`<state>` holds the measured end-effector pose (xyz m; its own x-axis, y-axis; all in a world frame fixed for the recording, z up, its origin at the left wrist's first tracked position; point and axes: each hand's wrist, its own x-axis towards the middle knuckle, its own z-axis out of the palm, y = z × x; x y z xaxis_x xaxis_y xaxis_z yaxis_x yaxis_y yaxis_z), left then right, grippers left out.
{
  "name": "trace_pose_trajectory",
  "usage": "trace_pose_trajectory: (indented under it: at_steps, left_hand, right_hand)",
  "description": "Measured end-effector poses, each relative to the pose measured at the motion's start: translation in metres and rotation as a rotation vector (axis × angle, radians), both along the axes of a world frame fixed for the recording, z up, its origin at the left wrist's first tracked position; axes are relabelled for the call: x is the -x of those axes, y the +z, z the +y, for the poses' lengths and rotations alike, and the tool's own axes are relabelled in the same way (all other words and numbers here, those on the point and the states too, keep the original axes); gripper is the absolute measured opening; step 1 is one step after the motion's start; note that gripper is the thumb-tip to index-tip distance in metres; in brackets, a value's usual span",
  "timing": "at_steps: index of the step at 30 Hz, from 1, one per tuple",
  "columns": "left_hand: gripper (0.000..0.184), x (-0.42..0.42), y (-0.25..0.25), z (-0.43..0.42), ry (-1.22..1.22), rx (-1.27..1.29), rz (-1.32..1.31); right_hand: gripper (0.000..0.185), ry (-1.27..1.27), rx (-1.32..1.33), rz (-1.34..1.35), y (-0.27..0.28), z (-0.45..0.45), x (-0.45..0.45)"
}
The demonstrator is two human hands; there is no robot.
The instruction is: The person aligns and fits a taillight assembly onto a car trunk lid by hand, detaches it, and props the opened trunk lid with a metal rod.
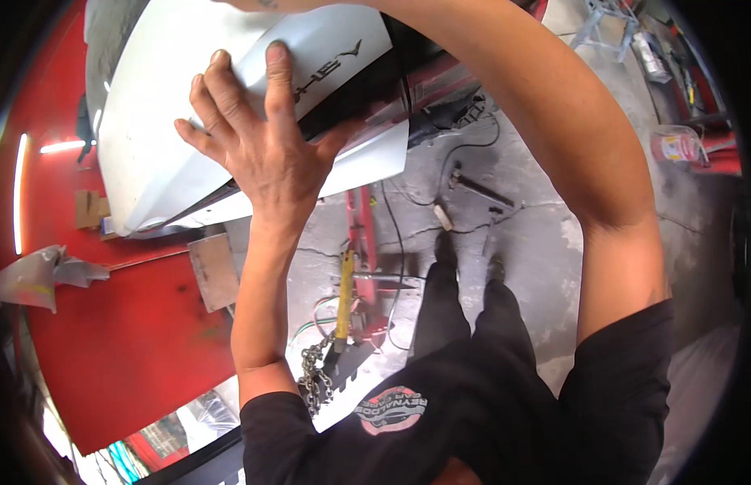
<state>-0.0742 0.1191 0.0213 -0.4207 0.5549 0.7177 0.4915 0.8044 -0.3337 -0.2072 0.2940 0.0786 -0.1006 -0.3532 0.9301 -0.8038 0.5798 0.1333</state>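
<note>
A curved white car panel (pixel 169 89) with dark "CHEV" lettering (pixel 335 62) is overlaid, across its rightward-rising lower edge, by the wide-spread left hand (pixel 266 149); the right hand, out of frame, cannot be judged.

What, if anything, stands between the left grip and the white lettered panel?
Nothing visible: the left grip is spread open over the white lettered panel, fingers apparently on it. The right arm arches beyond them in view, not between.

Car panel (pixel 161 105) under left hand (pixel 258 149), hammer (pixel 485 191) on floor (pixel 545 267) to the hand's right, chain (pixel 312 373) nearer the body, box (pixel 87 209) to its left
</note>
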Motion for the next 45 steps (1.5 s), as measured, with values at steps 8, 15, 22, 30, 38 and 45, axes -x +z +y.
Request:
trace_pose_trajectory:
  at_steps: [8, 15, 22, 30, 38, 45]
  left_hand:
    - [0.127, -0.005, -0.001, 0.004, 0.029, 0.058, 0.004]
    - [0.127, -0.002, -0.004, 0.001, 0.002, 0.109, 0.039]
    - [0.137, -0.008, -0.005, 0.003, 0.091, 0.146, 0.012]
    - [0.136, -0.007, -0.006, 0.004, 0.075, 0.199, 0.076]
    - [0.134, -0.006, -0.006, 0.005, 0.019, 0.145, 0.032]
    - [0.135, -0.005, -0.008, 0.003, 0.036, 0.139, 0.015]
  right_hand:
    - [0.018, -0.272, -0.256, 0.59, -0.005, -0.028, 0.031]
    - [0.018, -0.137, -0.226, -0.022, 0.007, -0.02, 0.002]
    - [0.018, -0.056, -0.067, -0.186, 0.006, 0.002, -0.029]
    - [0.022, -0.28, 0.065, 0.468, -0.078, 0.091, -0.023]
    - [0.027, -0.081, 0.198, 0.303, -0.089, 0.095, -0.029]
    - [0.029, 0.015, 0.298, 0.249, -0.092, 0.098, -0.024]
